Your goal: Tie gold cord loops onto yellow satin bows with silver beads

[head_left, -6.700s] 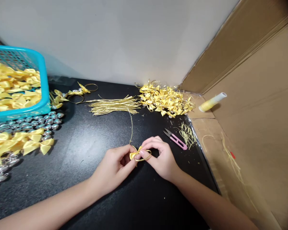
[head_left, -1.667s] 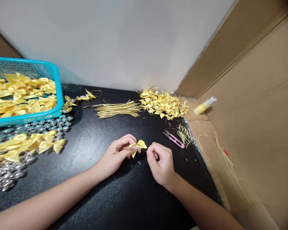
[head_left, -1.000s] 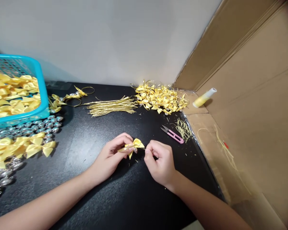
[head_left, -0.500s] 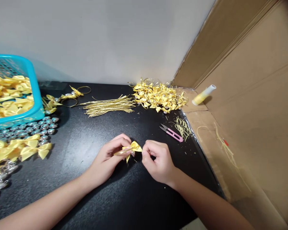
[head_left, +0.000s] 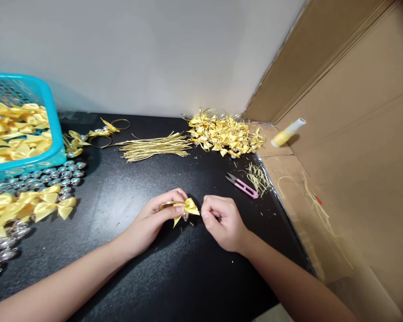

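My left hand (head_left: 161, 214) pinches a yellow ribbon bow (head_left: 190, 206) between thumb and fingers. A gold cord loop (head_left: 168, 205) stands out over that hand's thumb, and a small silver bead (head_left: 185, 217) hangs under the bow. Just right of the bow, my right hand (head_left: 223, 221) is closed, thumb against the curled fingers. A thin strand seems to run from the bow to these fingertips; what they grip is mostly hidden. Beyond the right hand lie pink thread snips (head_left: 242, 185), blades pointing to the far left.
Gold cords (head_left: 154, 146) lie bundled at the back beside a heap of finished-looking bows (head_left: 225, 134). Thread scraps (head_left: 258, 180) sit near the right edge. At left are a turquoise basket (head_left: 55, 129), loose bows (head_left: 50, 203) and silver beads (head_left: 6, 255). A thread spool (head_left: 288, 133) stands by the cardboard (head_left: 349, 134).
The gold loop at my left hand has turned and now shows as a flatter ring above the thumb. Both hands stay nearly in place; the whole view has shifted slightly.
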### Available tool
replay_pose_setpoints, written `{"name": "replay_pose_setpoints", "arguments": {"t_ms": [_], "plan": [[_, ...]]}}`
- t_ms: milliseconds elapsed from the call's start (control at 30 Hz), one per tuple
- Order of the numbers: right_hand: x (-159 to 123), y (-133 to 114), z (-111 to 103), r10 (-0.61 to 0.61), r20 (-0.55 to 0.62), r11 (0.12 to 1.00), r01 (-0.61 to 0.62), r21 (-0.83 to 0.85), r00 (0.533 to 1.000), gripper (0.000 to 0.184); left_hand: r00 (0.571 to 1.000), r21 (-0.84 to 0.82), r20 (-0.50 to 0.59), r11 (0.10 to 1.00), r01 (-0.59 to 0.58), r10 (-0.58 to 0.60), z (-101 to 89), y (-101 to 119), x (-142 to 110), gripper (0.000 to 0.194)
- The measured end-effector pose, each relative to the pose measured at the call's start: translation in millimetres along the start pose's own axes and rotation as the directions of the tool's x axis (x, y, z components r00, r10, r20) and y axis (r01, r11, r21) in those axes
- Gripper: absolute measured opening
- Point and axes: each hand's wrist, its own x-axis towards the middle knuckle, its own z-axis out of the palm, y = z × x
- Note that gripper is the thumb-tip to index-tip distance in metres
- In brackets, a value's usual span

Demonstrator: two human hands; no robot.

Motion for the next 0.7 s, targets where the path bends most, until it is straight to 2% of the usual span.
{"name": "replay_pose_setpoints", "arguments": {"t_ms": [367,533,700], "plan": [[0.8,-2.7,1.4,0.007,0.001,0.999,-0.007,-0.045,1.0,0.024,0.999,0.046,-0.002,0.998,-0.034,0.034,0.2,-3.1,-1.1,0.017],[-2.5,0.4,3.4,0.081,0.011,0.996,-0.082,0.028,0.997,0.025,0.999,0.037,0.033,0.999,-0.039,0.038,-1.1,-4.2,-1.3,0.016],[-6.3,5.0,7.5,0.135,-0.003,0.979,-0.133,0.152,0.991,0.026,0.999,0.018,0.017,0.999,-0.037,0.037,-1.4,-4.8,-2.8,0.017]]}}
